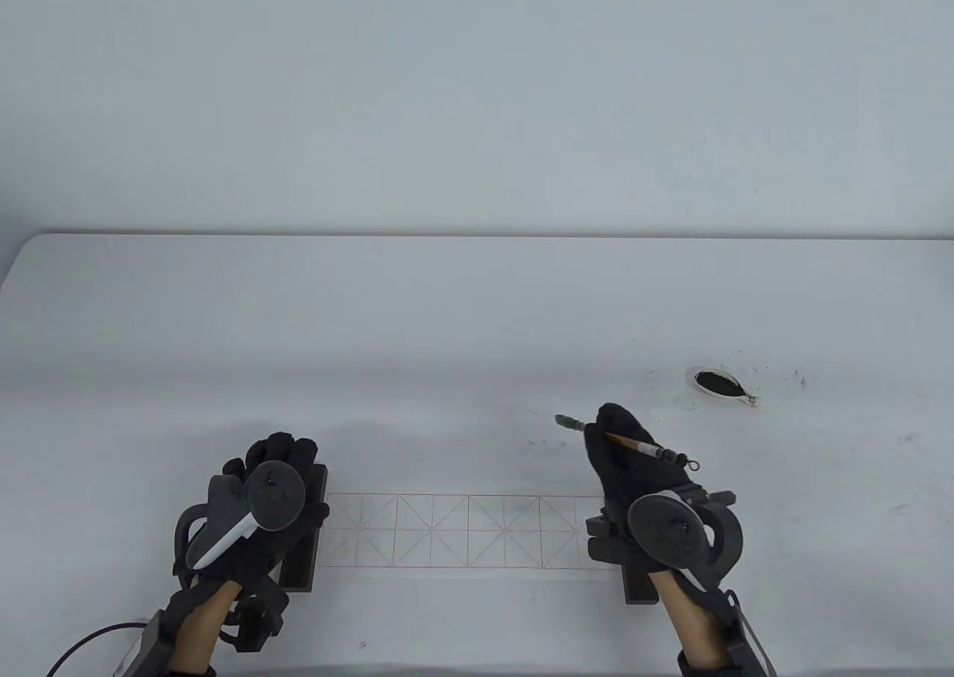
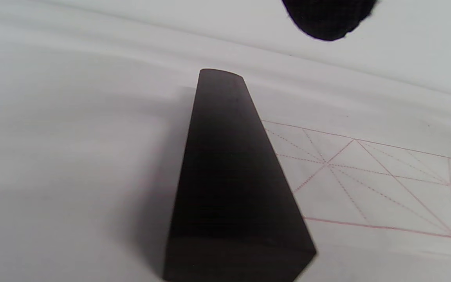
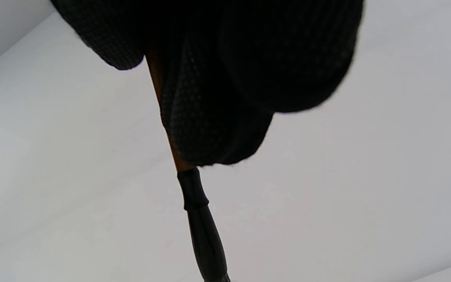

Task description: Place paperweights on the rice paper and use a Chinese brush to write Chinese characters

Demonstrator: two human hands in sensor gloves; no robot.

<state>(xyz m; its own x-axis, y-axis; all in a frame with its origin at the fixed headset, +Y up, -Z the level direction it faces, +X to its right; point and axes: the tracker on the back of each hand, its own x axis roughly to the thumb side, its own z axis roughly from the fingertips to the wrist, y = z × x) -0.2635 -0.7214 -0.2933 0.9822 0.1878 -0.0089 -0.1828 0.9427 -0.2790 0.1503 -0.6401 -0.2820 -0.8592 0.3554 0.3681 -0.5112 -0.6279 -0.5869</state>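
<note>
A bare recording studio or lab: plain white table (image 1: 477,319) against a blank white wall (image 1: 477,95)

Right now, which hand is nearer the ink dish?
Right. The right hand, gripping the brush, sits just below-left of the ink dish. The left hand is far across the table over the left paperweight.

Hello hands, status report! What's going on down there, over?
Left hand over left paperweight, fingers lifted. Right hand grips brush in air. Rice paper blank, weighted both ends. Ink dish far right; nothing in the way.
</note>
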